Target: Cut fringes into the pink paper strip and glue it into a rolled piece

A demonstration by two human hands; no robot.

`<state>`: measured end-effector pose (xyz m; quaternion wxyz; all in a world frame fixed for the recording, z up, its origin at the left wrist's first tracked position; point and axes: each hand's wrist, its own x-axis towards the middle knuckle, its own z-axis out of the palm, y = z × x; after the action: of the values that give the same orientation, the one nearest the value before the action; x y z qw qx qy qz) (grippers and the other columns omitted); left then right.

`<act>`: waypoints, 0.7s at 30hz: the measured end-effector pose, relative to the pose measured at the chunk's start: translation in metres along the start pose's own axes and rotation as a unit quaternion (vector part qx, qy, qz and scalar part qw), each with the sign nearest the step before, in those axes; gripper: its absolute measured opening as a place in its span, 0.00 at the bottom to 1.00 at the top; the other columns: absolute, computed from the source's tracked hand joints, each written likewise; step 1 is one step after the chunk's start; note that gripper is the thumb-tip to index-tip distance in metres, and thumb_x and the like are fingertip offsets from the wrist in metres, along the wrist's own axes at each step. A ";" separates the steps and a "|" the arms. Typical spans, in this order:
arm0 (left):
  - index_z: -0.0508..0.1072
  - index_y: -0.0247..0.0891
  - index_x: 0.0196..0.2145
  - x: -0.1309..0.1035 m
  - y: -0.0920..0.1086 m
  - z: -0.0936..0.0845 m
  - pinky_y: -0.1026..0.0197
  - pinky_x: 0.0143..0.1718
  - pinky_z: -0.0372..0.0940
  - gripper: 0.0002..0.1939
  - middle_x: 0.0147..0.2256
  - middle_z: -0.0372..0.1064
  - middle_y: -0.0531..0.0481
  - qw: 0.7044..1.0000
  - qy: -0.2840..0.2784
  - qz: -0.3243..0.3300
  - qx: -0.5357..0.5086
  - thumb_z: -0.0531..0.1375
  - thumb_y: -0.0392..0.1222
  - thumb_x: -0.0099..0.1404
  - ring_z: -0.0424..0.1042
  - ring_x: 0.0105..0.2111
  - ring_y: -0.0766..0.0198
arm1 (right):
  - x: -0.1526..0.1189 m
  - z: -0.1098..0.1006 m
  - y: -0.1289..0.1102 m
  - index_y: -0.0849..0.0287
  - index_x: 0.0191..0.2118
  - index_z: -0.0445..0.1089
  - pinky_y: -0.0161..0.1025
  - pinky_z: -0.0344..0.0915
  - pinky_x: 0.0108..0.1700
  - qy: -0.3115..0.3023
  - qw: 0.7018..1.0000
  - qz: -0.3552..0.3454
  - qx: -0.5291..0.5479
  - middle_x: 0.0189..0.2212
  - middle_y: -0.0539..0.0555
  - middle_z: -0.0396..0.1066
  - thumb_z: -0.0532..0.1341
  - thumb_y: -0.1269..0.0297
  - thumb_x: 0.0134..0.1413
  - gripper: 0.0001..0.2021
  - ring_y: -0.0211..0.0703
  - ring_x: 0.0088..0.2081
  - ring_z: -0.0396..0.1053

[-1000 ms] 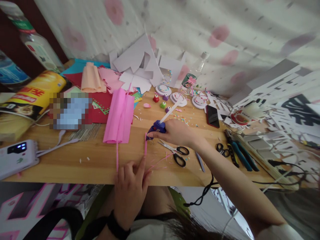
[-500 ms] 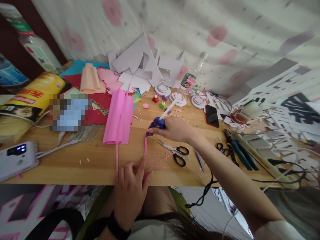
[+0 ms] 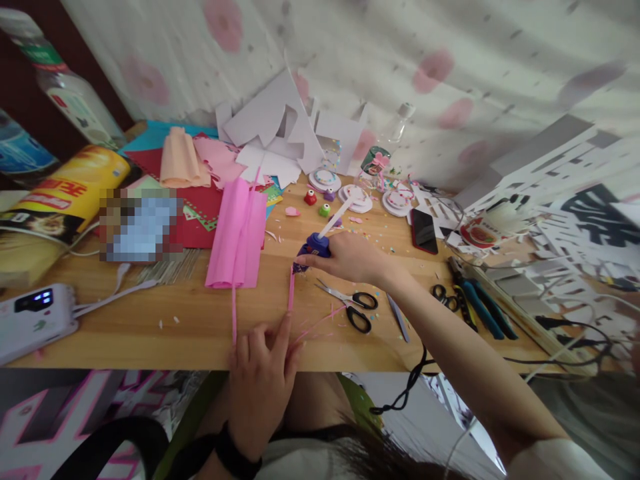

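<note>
My right hand (image 3: 353, 257) is wrapped around a blue hot glue gun (image 3: 316, 247), with a white glue stick (image 3: 335, 219) poking out of its back. The nozzle points down at the far end of a narrow pink paper strip (image 3: 291, 290) on the table. At the strip's near end rests the index fingertip of my left hand (image 3: 263, 360), which lies on the table edge with fingers loosely stretched. A longer pink strip (image 3: 234, 313) runs from folded pink crepe paper (image 3: 233, 240) to my left fingers. Black-handled scissors (image 3: 357, 307) lie beneath my right wrist.
Tweezers (image 3: 399, 319), pliers (image 3: 483, 307) and a dark phone (image 3: 424, 231) lie to the right. Small decorated white discs (image 3: 356, 198) and white paper offcuts (image 3: 277, 120) stand at the back. A power bank (image 3: 37, 320) and yellow can (image 3: 70, 190) are left. Black cable (image 3: 407, 393) hangs over the edge.
Almost nothing differs. Both hands, the glue gun and the strip keep their places, apart from a tiny shift of the view.
</note>
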<state>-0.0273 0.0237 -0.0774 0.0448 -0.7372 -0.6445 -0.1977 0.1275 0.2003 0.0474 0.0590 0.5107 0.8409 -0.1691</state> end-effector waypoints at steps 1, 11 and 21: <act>0.74 0.37 0.56 0.000 0.000 0.000 0.50 0.38 0.62 0.21 0.40 0.63 0.41 1.000 0.001 0.001 0.000 0.62 0.47 0.67 0.63 0.37 0.52 | 0.001 0.000 0.000 0.59 0.42 0.78 0.37 0.54 0.30 0.000 1.000 0.008 -0.005 0.30 0.57 0.76 0.51 0.33 0.62 0.33 0.45 0.31 0.70; 0.72 0.37 0.57 0.000 0.000 -0.002 0.50 0.38 0.62 0.23 0.40 0.63 0.41 1.000 -0.003 0.002 0.001 0.62 0.46 0.67 0.63 0.37 0.52 | 0.007 0.000 0.000 0.58 0.42 0.79 0.37 0.53 0.29 0.006 1.000 0.016 -0.011 0.29 0.57 0.75 0.50 0.32 0.62 0.34 0.45 0.30 0.70; 0.74 0.37 0.56 0.001 0.000 -0.002 0.51 0.38 0.62 0.21 0.40 0.63 0.41 1.000 0.003 0.002 0.002 0.62 0.46 0.68 0.62 0.36 0.52 | 0.010 -0.001 0.003 0.59 0.42 0.79 0.37 0.53 0.30 0.012 1.000 0.001 0.011 0.26 0.56 0.73 0.48 0.32 0.63 0.35 0.42 0.28 0.68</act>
<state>-0.0275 0.0236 -0.0756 0.0484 -0.7376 -0.6437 -0.1983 0.1254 0.2104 0.0444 0.0436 0.5145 0.8389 -0.1722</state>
